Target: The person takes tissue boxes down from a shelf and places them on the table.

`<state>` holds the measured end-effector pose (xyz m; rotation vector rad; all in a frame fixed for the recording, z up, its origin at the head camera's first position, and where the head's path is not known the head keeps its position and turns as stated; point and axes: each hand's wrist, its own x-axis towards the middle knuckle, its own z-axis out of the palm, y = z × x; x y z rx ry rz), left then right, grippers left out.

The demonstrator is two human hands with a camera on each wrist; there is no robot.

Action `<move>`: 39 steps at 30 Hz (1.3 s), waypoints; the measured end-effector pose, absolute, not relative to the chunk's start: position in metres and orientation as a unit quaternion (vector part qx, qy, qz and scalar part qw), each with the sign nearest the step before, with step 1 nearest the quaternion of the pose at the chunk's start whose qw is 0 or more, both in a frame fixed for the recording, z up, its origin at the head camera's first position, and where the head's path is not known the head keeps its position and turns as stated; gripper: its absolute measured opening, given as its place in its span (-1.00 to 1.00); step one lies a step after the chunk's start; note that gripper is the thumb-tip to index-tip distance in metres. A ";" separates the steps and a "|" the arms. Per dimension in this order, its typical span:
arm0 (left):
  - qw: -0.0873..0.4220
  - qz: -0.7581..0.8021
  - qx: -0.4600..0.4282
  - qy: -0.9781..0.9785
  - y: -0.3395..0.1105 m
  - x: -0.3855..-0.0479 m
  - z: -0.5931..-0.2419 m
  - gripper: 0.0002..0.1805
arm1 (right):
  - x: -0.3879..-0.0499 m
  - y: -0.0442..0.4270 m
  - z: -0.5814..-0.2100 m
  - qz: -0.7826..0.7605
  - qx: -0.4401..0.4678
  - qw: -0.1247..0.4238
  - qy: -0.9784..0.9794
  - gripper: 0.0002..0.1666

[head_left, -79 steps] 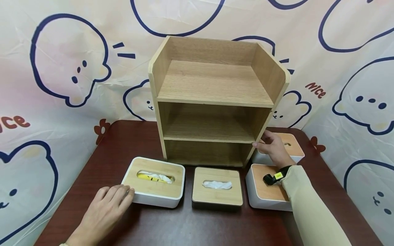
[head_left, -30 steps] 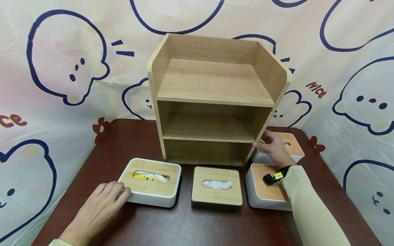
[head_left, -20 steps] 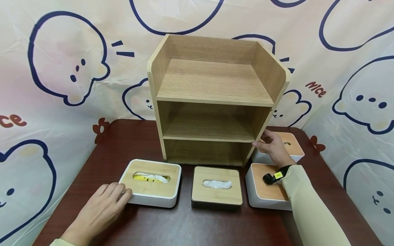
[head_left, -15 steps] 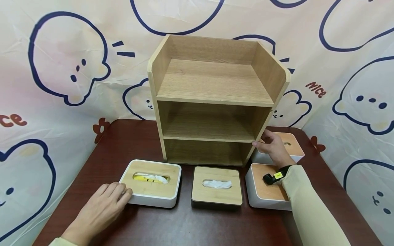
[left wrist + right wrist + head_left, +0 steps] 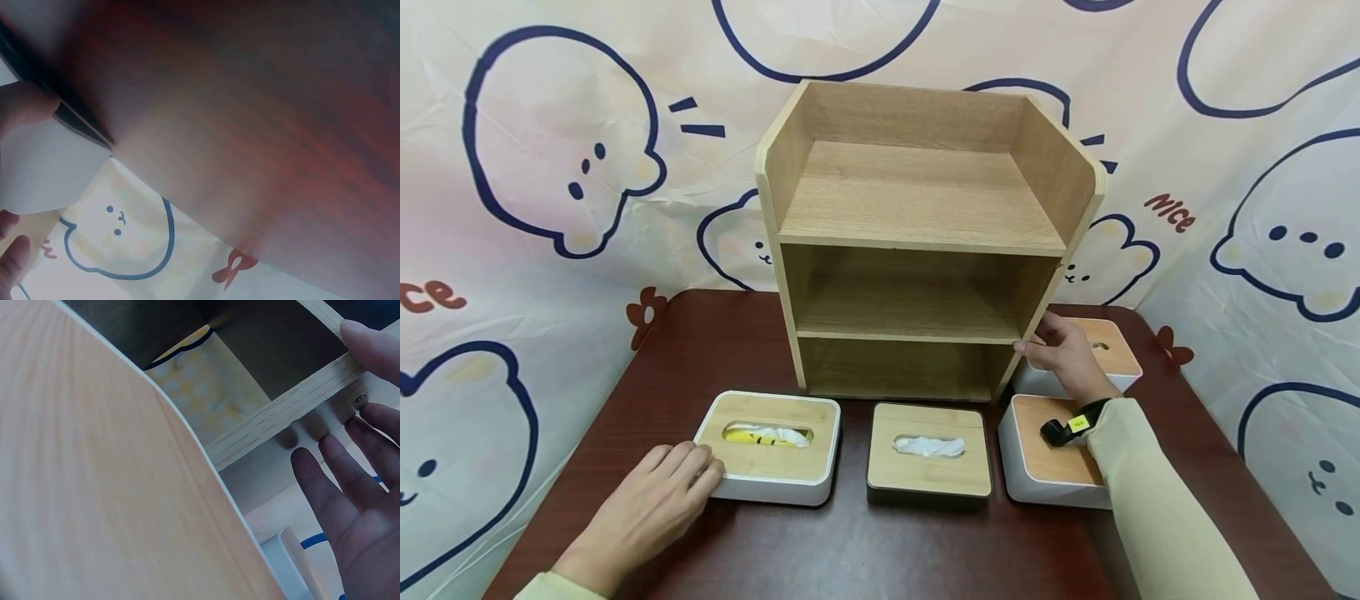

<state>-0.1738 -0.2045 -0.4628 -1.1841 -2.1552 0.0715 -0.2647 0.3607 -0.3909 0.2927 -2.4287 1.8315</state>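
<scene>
My left hand [image 5: 651,508] holds the left end of a white tissue box [image 5: 778,433] with a bamboo lid. The left wrist view shows the thumb [image 5: 28,106] against the box's white side [image 5: 50,165] and fingertips [image 5: 15,259] at its other edge. At the right, my right hand [image 5: 1063,358] holds the side panel of a wooden shelf [image 5: 925,196]. Its thumb lies on the panel's front edge [image 5: 275,419], and its nearly straight fingers [image 5: 350,472] reach along the outer face. The shelf stands upright, its three levels bare.
A dark tissue box [image 5: 928,454] with a bamboo lid sits in the middle, before the shelf. Two more white wood-lidded boxes stand at right, one [image 5: 1052,442] under my right wrist, one [image 5: 1108,346] behind. A printed cloth [image 5: 572,325] surrounds the dark red table [image 5: 820,550].
Since the oldest frame, my left hand and the left tissue box have shifted slightly left, widening the gap to the dark box. My right hand has kept its place on the shelf.
</scene>
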 end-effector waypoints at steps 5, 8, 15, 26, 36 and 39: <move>0.323 0.022 -0.460 -0.827 -0.205 -0.174 -0.463 -0.73 | -0.265 0.361 -0.389 0.600 0.083 0.038 -0.795 -0.19; 0.316 0.022 -0.466 -0.826 -0.205 -0.173 -0.463 -0.72 | -0.264 0.361 -0.390 0.600 0.081 0.035 -0.795 -0.19; 0.315 0.018 -0.475 -0.821 -0.205 -0.173 -0.464 -0.74 | -0.265 0.361 -0.390 0.596 0.076 0.034 -0.799 -0.16; 0.304 0.015 -0.485 -0.820 -0.203 -0.172 -0.465 -0.73 | -0.265 0.361 -0.389 0.593 0.077 0.035 -0.801 -0.15; 0.296 -0.001 -0.493 -0.818 -0.203 -0.170 -0.465 -0.73 | -0.265 0.361 -0.391 0.597 0.084 0.037 -0.797 -0.15; 0.298 -0.007 -0.494 -0.817 -0.203 -0.169 -0.466 -0.73 | -0.266 0.361 -0.391 0.599 0.083 0.036 -0.795 -0.14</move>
